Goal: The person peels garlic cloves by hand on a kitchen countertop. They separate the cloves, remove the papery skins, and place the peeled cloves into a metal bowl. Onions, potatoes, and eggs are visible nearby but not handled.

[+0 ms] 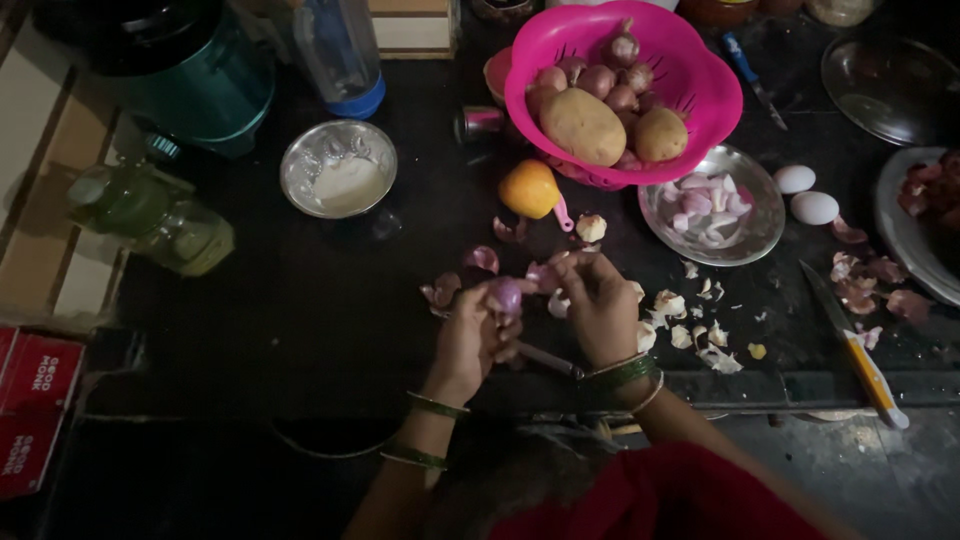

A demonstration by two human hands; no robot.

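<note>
Scene dim overall; the dark table (330,300) is barely lit. Brightest patch is found at the pink colander (625,95), lit from above. Glare is noted on the steel bowl (338,168) left of the colander and on the plate (712,205) just below it. Corners far from the colander are lost in shadow. Slight softness is seen at the hands, below the colander.

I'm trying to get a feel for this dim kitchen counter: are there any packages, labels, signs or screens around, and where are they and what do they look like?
Red boxes: two flat red cartons with white lettering, one above the other at the far left edge, below the tiled surface.
Carton: pale box with brown bands, at the top edge behind the pink colander.
No signs or screens are in view.
</note>
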